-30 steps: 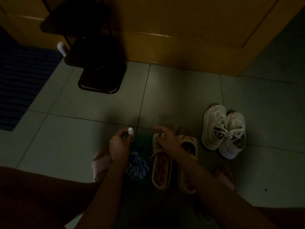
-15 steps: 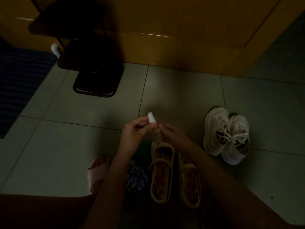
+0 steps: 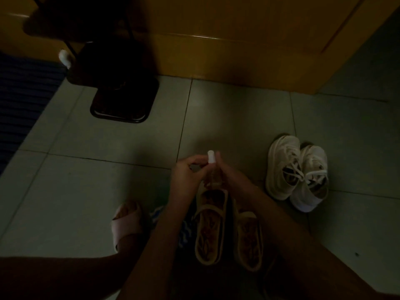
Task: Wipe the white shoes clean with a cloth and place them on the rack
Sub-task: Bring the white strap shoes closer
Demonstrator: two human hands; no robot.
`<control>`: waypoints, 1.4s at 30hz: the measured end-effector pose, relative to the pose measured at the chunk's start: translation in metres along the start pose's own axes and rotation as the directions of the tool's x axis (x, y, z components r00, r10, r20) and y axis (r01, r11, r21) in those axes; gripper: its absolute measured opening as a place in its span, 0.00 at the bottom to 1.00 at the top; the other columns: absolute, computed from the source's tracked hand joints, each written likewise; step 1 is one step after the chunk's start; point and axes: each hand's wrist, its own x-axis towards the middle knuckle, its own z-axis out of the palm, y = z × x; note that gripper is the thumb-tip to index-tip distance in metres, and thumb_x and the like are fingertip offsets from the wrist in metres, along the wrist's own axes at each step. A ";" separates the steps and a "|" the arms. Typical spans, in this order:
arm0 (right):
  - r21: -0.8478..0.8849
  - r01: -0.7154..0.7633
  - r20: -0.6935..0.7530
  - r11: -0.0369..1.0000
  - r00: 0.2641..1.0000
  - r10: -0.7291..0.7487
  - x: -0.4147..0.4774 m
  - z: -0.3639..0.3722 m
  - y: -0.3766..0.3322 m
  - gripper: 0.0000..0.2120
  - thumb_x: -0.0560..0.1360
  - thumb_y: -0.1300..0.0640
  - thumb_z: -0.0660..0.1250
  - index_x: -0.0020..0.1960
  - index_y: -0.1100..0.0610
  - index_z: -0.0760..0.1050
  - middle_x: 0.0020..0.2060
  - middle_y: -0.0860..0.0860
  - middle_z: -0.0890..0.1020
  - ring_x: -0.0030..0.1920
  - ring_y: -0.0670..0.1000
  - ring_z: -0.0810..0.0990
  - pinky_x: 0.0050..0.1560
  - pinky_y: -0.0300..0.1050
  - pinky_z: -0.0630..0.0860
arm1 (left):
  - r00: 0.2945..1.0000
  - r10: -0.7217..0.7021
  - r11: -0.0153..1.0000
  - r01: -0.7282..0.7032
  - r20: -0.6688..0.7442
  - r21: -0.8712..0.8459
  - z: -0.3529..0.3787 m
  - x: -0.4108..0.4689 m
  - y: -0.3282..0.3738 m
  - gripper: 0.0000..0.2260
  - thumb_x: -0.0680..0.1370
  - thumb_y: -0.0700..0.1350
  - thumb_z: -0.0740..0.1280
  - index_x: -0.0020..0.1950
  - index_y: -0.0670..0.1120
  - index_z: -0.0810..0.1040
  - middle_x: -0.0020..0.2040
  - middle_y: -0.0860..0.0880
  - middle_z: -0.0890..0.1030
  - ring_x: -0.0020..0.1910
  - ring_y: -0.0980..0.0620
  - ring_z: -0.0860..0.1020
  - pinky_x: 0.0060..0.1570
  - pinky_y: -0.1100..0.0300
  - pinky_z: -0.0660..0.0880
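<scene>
Dim grey floor tiles (image 3: 108, 180) fill most of your view, with a wooden door (image 3: 238, 40) along the far edge and a dark striped mat (image 3: 21, 94) at the left. Against that door, at the upper left, stands the dark rack (image 3: 121, 105); its shelves are too shadowed to read. The white shoes (image 3: 296, 169) sit side by side on the floor to your right, touching each other and well apart from the rack. A pair of beige slippers (image 3: 229, 226) lies between your forearms, and a pink sandal (image 3: 127, 221) is to their left. The patterned cloth (image 3: 184, 230) lies on the floor, partly hidden under your left forearm. Your left hand (image 3: 186, 174) and right hand (image 3: 233, 178) meet above the slippers, fingers of both curled round a small bottle (image 3: 213, 173), whose white cap (image 3: 210, 156) stands up between them.
</scene>
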 end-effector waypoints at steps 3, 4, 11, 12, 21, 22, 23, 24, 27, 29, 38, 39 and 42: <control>-0.152 -0.020 -0.082 0.988 0.997 0.008 0.002 -0.004 -0.008 0.20 0.72 0.36 0.60 0.49 0.50 0.78 0.42 0.50 0.81 0.43 0.51 0.80 0.41 0.42 0.76 | 0.999 0.034 0.999 -0.034 -0.001 0.028 0.009 -0.002 0.001 0.05 0.72 0.41 0.72 0.47 0.46 0.82 0.42 0.53 0.82 0.44 0.55 0.81 0.46 0.60 0.76; -0.202 0.003 -0.104 0.979 0.994 -0.024 0.001 -0.007 -0.011 0.19 0.69 0.34 0.62 0.43 0.48 0.78 0.38 0.48 0.81 0.39 0.48 0.79 0.36 0.39 0.75 | 0.999 0.029 0.999 -0.029 0.013 0.024 0.010 -0.002 0.001 0.06 0.72 0.40 0.72 0.48 0.45 0.82 0.44 0.52 0.82 0.45 0.55 0.81 0.47 0.58 0.77; -0.514 -0.049 -0.163 0.856 0.986 -0.042 -0.003 -0.037 -0.028 0.15 0.76 0.41 0.60 0.43 0.50 0.77 0.39 0.43 0.80 0.41 0.46 0.76 0.34 0.31 0.71 | 0.963 -0.265 0.951 0.253 0.046 0.175 -0.007 -0.001 -0.037 0.16 0.74 0.43 0.70 0.60 0.39 0.77 0.53 0.45 0.80 0.53 0.51 0.78 0.45 0.65 0.70; -0.558 -0.083 -0.180 0.826 0.983 -0.023 -0.001 -0.041 -0.027 0.16 0.76 0.42 0.59 0.49 0.52 0.78 0.44 0.46 0.79 0.45 0.48 0.76 0.38 0.33 0.71 | 0.947 -0.313 0.931 0.290 0.076 0.222 -0.007 -0.005 -0.041 0.16 0.75 0.44 0.69 0.60 0.39 0.77 0.52 0.46 0.79 0.52 0.53 0.76 0.45 0.65 0.69; -0.879 -0.260 -0.285 0.400 0.959 -0.004 0.017 -0.025 -0.021 0.29 0.74 0.33 0.52 0.62 0.51 0.75 0.63 0.53 0.75 0.62 0.56 0.73 0.65 0.52 0.68 | 0.834 -0.528 0.810 0.439 0.160 0.389 -0.006 -0.014 -0.061 0.18 0.74 0.51 0.69 0.58 0.40 0.76 0.53 0.45 0.79 0.53 0.47 0.77 0.46 0.61 0.70; -0.882 -0.260 -0.290 0.394 0.957 -0.019 0.019 -0.024 -0.021 0.28 0.74 0.33 0.52 0.61 0.51 0.76 0.62 0.53 0.76 0.60 0.56 0.74 0.63 0.50 0.69 | 0.824 -0.540 0.796 0.433 0.172 0.422 -0.007 -0.014 -0.061 0.22 0.74 0.53 0.69 0.61 0.40 0.75 0.57 0.44 0.78 0.55 0.46 0.77 0.45 0.62 0.70; -0.880 -0.250 -0.287 0.405 0.957 -0.031 0.020 -0.023 -0.021 0.28 0.74 0.34 0.53 0.60 0.52 0.76 0.60 0.53 0.77 0.59 0.56 0.75 0.59 0.48 0.70 | 0.814 -0.553 0.782 0.434 0.178 0.448 -0.006 -0.014 -0.061 0.23 0.74 0.54 0.69 0.62 0.40 0.75 0.58 0.43 0.78 0.55 0.46 0.77 0.42 0.63 0.70; -0.870 -0.235 -0.279 0.433 0.959 -0.040 0.021 -0.022 -0.020 0.27 0.74 0.34 0.54 0.60 0.52 0.76 0.59 0.53 0.78 0.57 0.56 0.76 0.56 0.46 0.70 | 0.812 -0.556 0.779 0.433 0.179 0.454 -0.007 -0.014 -0.062 0.23 0.74 0.55 0.68 0.62 0.40 0.75 0.59 0.43 0.78 0.53 0.47 0.77 0.40 0.64 0.70; -0.829 -0.218 -0.274 0.515 0.961 -0.034 0.023 -0.018 -0.018 0.30 0.71 0.30 0.55 0.55 0.52 0.79 0.54 0.53 0.80 0.53 0.55 0.78 0.58 0.51 0.74 | 0.822 -0.543 0.784 0.423 0.172 0.454 -0.006 -0.017 -0.062 0.22 0.75 0.53 0.68 0.60 0.38 0.76 0.56 0.42 0.80 0.48 0.50 0.77 0.40 0.64 0.70; -0.835 -0.223 -0.284 0.502 0.958 -0.046 0.023 -0.015 -0.017 0.29 0.71 0.31 0.55 0.55 0.52 0.79 0.53 0.53 0.80 0.52 0.55 0.78 0.57 0.51 0.74 | 0.829 -0.535 0.789 0.420 0.165 0.449 -0.005 -0.018 -0.064 0.21 0.75 0.52 0.68 0.59 0.37 0.77 0.54 0.40 0.81 0.47 0.49 0.78 0.41 0.62 0.70; -0.823 -0.262 -0.405 0.504 0.893 -0.197 0.019 -0.011 -0.016 0.19 0.74 0.40 0.59 0.52 0.52 0.79 0.52 0.54 0.80 0.55 0.56 0.77 0.55 0.45 0.70 | 0.839 -0.529 0.790 0.431 0.129 0.437 -0.006 -0.019 -0.064 0.19 0.74 0.50 0.69 0.61 0.41 0.75 0.57 0.43 0.79 0.55 0.46 0.78 0.47 0.60 0.72; -0.822 -0.258 -0.406 0.508 0.890 -0.206 0.018 -0.012 -0.017 0.20 0.75 0.40 0.58 0.55 0.53 0.78 0.53 0.54 0.80 0.55 0.57 0.77 0.52 0.43 0.69 | 0.840 -0.527 0.790 0.430 0.127 0.438 -0.006 -0.019 -0.065 0.19 0.74 0.50 0.69 0.61 0.41 0.75 0.58 0.43 0.79 0.55 0.46 0.78 0.48 0.59 0.73; -0.809 -0.216 -0.335 0.547 0.934 -0.126 0.017 -0.015 -0.018 0.24 0.75 0.37 0.57 0.59 0.52 0.77 0.55 0.52 0.80 0.56 0.55 0.77 0.51 0.43 0.70 | 0.835 -0.534 0.789 0.437 0.132 0.432 -0.006 -0.019 -0.064 0.19 0.75 0.49 0.69 0.61 0.41 0.74 0.58 0.42 0.79 0.56 0.46 0.77 0.50 0.59 0.73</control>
